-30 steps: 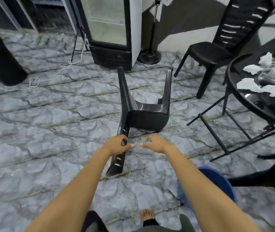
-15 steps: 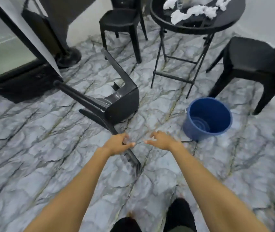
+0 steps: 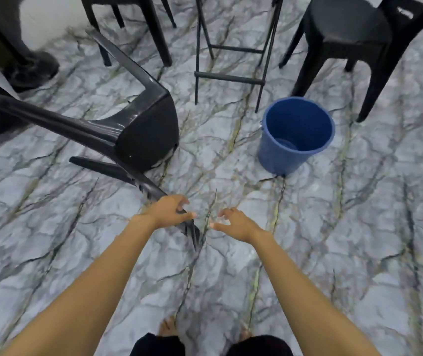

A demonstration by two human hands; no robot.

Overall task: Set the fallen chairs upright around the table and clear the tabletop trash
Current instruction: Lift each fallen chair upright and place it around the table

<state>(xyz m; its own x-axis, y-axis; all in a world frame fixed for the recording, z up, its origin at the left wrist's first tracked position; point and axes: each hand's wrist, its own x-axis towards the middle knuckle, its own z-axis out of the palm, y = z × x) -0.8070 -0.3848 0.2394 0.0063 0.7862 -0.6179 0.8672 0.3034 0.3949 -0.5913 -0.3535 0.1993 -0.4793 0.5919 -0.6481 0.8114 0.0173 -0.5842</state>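
Observation:
A black plastic chair [image 3: 143, 134] lies tipped over on the marble floor, its legs pointing left and up, its slatted backrest stretching toward me. My left hand [image 3: 170, 210] is closed around the top edge of that backrest. My right hand [image 3: 236, 222] hovers just to the right of the backrest, fingers spread and curled, touching nothing. Only the black folding legs of the table [image 3: 228, 75] show at the top; its tabletop and the trash on it are out of frame.
A blue bucket [image 3: 295, 134] stands on the floor right of the fallen chair. An upright black chair [image 3: 344, 39] stands at the top right, another upright chair's legs [image 3: 153, 34] at the top left. A dark stand base [image 3: 33, 70] sits far left. My feet show at the bottom.
My view has swung down and toward the table; the tabletop has left the frame. My left hand stays on the backrest, and the chair has turned with its seat toward the bucket.

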